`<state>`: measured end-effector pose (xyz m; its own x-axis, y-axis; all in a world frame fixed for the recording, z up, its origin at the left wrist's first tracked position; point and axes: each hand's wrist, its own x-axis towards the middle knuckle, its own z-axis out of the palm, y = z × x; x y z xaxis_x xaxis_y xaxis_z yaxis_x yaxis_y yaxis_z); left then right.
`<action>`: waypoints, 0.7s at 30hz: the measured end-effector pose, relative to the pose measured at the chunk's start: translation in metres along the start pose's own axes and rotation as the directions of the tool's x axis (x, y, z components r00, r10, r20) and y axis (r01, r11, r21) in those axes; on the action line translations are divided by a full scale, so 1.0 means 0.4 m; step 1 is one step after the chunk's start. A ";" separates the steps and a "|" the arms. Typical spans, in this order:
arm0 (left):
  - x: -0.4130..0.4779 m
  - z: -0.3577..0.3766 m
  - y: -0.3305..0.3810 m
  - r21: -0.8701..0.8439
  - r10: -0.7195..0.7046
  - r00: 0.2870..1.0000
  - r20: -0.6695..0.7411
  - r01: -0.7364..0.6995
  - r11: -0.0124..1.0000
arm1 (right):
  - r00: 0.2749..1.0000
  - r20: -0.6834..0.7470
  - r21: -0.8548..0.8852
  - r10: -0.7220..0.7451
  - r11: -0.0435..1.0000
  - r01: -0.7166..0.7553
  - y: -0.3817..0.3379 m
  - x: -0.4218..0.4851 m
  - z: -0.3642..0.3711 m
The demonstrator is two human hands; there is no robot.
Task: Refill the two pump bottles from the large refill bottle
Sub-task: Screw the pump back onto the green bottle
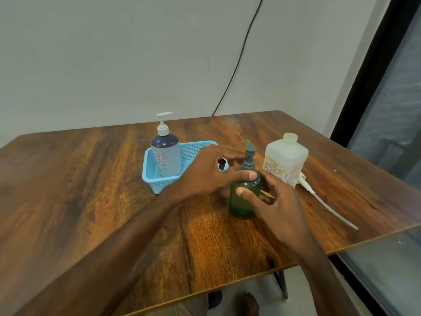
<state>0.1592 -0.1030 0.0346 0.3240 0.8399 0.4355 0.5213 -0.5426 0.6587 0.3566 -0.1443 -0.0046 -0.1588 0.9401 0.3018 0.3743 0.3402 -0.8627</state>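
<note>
Hands close on the green pump bottle point(242, 207), which stands upright on the wooden worktop point(91, 190) near its front right part, pump head still on. The left hand point(209, 172) reaches in from the left, its thumb laid across the bottle's shoulder and its fingers curled towards the collar under the pump; motion blur makes it hard to say how firmly those fingers grip. The right hand point(281, 202) wraps the bottle's body from the right, thumb pressed on the front and fingers curled round the back. Behind and to the left, the grey pump bottle point(165, 156) with a white pump stands upright inside a light blue basket point(148, 177). The large refill bottle point(286, 161), white and labelled, stands upright just right of the green bottle, apart from it. A white pump with a long dip tube point(324, 204) lies flat on the worktop, running from the refill bottle's base towards the right edge.
</note>
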 end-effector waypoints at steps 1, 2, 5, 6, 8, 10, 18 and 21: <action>-0.015 -0.002 0.003 0.049 0.017 0.999 -0.028 -0.015 0.999 | 1.000 0.013 -0.014 0.017 1.000 -0.016 -0.001 -0.002 -0.001; -0.031 -0.007 0.004 0.079 0.029 0.998 -0.056 -0.024 0.997 | 0.999 0.022 -0.042 0.024 0.999 -0.023 -0.004 -0.003 0.001; -0.080 -0.035 -0.008 0.101 0.014 0.973 -0.228 0.010 0.995 | 1.000 -0.002 -0.133 0.009 0.991 -0.010 -0.020 -0.003 0.012; -0.095 -0.046 -0.020 0.105 0.007 0.953 -0.303 0.026 0.994 | 1.000 -0.027 -0.129 0.010 0.992 -0.013 -0.027 0.000 0.015; -0.120 -0.071 -0.046 0.121 0.003 0.908 -0.420 0.052 0.991 | 0.998 -0.070 -0.111 0.001 0.994 -0.009 -0.044 0.007 0.018; -0.139 -0.094 -0.067 0.164 -0.015 0.884 -0.468 0.104 0.981 | 0.996 -0.082 -0.116 -0.033 0.993 0.024 -0.068 0.015 0.020; -0.168 -0.102 -0.103 0.372 -0.242 0.954 -0.174 0.292 0.881 | 0.966 -0.174 -0.042 -0.190 0.982 0.185 -0.225 0.134 0.056; -0.162 -0.106 -0.123 0.376 -0.238 0.961 -0.143 0.275 0.885 | 0.962 -0.189 -0.063 -0.196 0.980 0.188 -0.243 0.214 0.105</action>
<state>0.0791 -0.1314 0.0001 0.0745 0.9342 0.3489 0.8472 -0.2438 0.4720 0.2683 -0.0977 0.0880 -0.0539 0.8423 0.5363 0.3944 0.5114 -0.7635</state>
